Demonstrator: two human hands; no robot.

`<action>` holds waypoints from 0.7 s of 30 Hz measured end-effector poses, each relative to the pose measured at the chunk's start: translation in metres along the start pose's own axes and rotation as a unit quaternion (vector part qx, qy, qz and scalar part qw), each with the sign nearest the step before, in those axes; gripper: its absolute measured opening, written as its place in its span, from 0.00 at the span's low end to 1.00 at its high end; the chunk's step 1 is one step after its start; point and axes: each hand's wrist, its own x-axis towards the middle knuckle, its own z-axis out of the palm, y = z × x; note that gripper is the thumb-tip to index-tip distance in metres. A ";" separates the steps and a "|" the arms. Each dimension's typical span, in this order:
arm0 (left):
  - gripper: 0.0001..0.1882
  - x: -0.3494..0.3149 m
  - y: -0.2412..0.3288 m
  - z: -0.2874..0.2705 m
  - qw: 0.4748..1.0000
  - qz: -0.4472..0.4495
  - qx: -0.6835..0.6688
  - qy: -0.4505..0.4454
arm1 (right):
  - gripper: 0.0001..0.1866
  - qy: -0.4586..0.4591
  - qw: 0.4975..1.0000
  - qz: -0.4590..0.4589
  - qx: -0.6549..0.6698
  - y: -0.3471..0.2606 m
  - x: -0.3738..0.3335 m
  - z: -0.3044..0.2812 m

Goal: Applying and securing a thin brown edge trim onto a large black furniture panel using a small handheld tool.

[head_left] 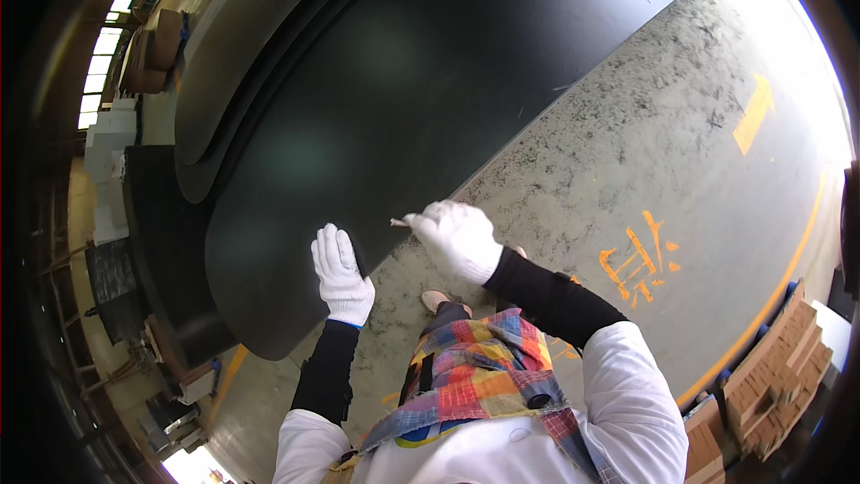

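Note:
A large dark, smooth panel (376, 116) with a rounded near-left end lies in front of me. My left hand (342, 274), in a white knit glove, rests flat on its near edge, fingers stretched out and close together. In a matching glove, my right hand (455, 237) is closed around a small, thin, light-coloured tool at the panel's straight right edge. Only the tool's tip (399, 222) sticks out past the fingers, pointing left over the panel. Its exact kind is hidden by the glove.
More dark curved panels (202, 116) are layered on the far left. Stained grey floor (555, 179) with orange markings (640, 258) stretches to the right. Stacked brown pieces (779, 372) stand at the lower right. Brown boxes (152, 49) sit at the upper left.

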 end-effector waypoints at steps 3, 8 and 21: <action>0.46 0.000 0.000 -0.003 1.000 0.003 -0.012 0.008 | 0.07 0.023 0.999 0.035 0.015 0.015 0.010 -0.018; 0.45 0.004 0.002 -0.008 1.000 0.009 0.004 0.016 | 0.08 0.296 0.934 0.199 0.023 0.158 0.014 -0.107; 0.47 0.001 -0.003 -0.002 0.999 0.002 -0.027 0.023 | 0.10 0.041 0.998 0.042 0.025 0.008 0.018 -0.022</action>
